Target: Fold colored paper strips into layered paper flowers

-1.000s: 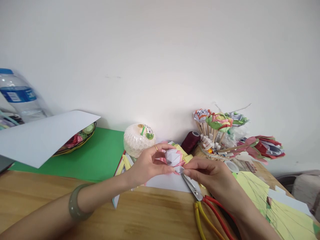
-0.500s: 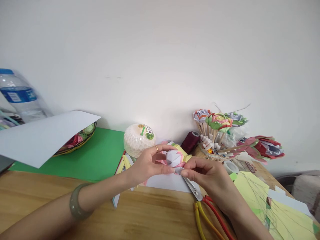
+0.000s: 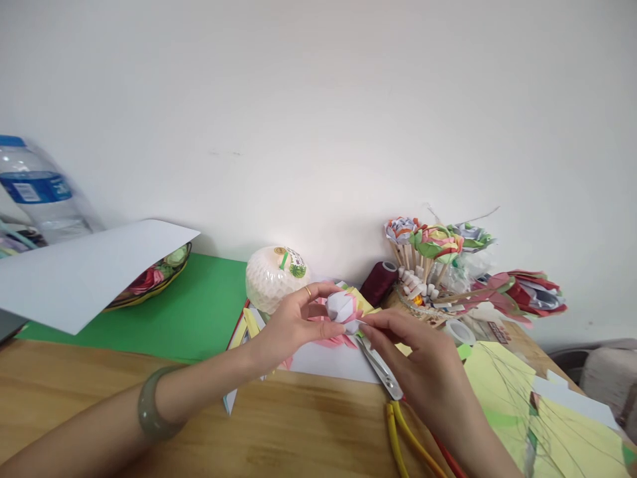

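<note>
Between my two hands is a folded paper flower [image 3: 341, 306] with white inner petals and pink outer ones. My left hand [image 3: 302, 320], with a ring on one finger, grips its left side between thumb and fingers. Thumb and forefinger of my right hand [image 3: 405, 345] pinch a small white petal at the flower's lower right edge. Just beneath lie scissors [image 3: 381, 368] with yellow and red handles, partly hidden by my right hand. A white sheet [image 3: 318, 362] lies under the flower, with yellow folded paper behind it.
Behind stand a plastic-wrapped coconut [image 3: 276, 279], a dark red thread spool [image 3: 379, 284] and a basket of paper flowers [image 3: 438, 242]. Yellow paper [image 3: 502, 378] with thin wires lies right. Leftward are green card [image 3: 209, 312], a white sheet [image 3: 99, 272] over a basket and a water bottle [image 3: 42, 192].
The flower has tilted and shifted slightly left. My right hand has moved a little, its pinch now higher on the white petal, and covers more of the scissors' red handles.
</note>
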Demonstrator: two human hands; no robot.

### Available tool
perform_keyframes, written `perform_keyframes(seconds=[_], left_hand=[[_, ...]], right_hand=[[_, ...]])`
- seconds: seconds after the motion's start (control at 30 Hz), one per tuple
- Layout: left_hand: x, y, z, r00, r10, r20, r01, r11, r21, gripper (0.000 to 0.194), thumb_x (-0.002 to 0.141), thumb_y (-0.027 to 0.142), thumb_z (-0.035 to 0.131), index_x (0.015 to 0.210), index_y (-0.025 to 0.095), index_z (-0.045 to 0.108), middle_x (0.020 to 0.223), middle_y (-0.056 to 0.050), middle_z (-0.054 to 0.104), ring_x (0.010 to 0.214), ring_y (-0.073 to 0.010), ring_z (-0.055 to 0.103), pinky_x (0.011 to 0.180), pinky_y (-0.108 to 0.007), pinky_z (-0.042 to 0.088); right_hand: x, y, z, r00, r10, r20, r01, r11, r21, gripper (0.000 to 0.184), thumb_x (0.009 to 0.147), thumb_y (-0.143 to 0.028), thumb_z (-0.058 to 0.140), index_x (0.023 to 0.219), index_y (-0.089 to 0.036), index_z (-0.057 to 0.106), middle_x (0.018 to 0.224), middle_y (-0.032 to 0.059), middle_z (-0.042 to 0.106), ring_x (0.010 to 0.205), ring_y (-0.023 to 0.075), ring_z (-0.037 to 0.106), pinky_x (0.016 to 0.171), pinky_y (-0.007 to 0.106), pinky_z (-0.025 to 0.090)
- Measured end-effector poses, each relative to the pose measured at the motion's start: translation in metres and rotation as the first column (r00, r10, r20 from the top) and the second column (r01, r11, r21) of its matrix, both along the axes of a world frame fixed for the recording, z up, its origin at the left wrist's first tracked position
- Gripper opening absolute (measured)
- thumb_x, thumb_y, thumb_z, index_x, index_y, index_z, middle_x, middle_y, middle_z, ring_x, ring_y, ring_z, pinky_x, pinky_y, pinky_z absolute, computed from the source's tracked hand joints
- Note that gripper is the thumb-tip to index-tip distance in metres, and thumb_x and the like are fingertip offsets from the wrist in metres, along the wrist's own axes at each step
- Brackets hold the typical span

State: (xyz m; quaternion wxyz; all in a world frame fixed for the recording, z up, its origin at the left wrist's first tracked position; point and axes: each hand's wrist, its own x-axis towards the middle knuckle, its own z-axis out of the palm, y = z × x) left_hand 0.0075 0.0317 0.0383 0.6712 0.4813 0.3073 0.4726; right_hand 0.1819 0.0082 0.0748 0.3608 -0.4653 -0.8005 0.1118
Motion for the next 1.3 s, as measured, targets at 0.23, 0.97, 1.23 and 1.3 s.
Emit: perform_keyframes(seconds=[0.23,0.97,1.23,1.3], left_hand=[[0.006,-0.005,-0.001,0.997,0.070,0.031,-0.069,0.997,-0.030,0.042,0.066,0.017,0.073,0.102,0.017,0.052,0.096,-0.005,0.060,0.080,-0.0149,0.057,0.079,-0.036,0.048],[0.001,-0.003,-0.002,0.996,-0.048,0.071,0.049,0.999,-0.015,0.044,0.059,0.018,0.079,0.098,0.020,0.058,0.092,-0.003,0.064,0.081,-0.0162,0.058,0.079,-0.034,0.043],[-0.001,-0.001,0.001,0.998,-0.060,-0.022,0.060,0.998,0.010,0.046,0.058,0.019,0.079,0.100,0.020,0.058,0.085,0.000,0.063,0.073,-0.0122,0.054,0.070,-0.028,0.041],[-0.001,0.000,0.002,0.998,-0.067,-0.014,0.068,0.998,0.015,0.046,0.057,0.019,0.079,0.098,0.020,0.058,0.085,-0.001,0.063,0.073,-0.0130,0.055,0.070,-0.028,0.041]], right_hand=[[-0.009,-0.003,-0.022,0.960,-0.215,0.179,0.075,0.814,0.576,0.017,0.086,-0.013,0.050,0.088,-0.011,0.067,0.076,0.0084,0.070,0.067,0.0170,0.065,0.061,0.026,0.048],[0.005,0.001,0.012,0.969,0.040,-0.245,-0.143,0.896,-0.419,0.017,0.081,-0.033,0.057,0.074,-0.018,0.063,0.070,0.0008,0.063,0.064,0.0136,0.055,0.056,0.021,0.043],[0.008,-0.002,0.018,0.985,0.099,-0.139,-0.147,0.905,-0.400,0.020,0.083,-0.032,0.054,0.069,-0.019,0.058,0.066,-0.0006,0.059,0.063,0.0133,0.052,0.057,0.021,0.041],[0.010,-0.002,0.018,0.986,0.113,-0.122,-0.153,0.905,-0.398,0.021,0.085,-0.031,0.051,0.071,-0.019,0.060,0.069,0.0001,0.061,0.065,0.0139,0.054,0.058,0.022,0.042]])
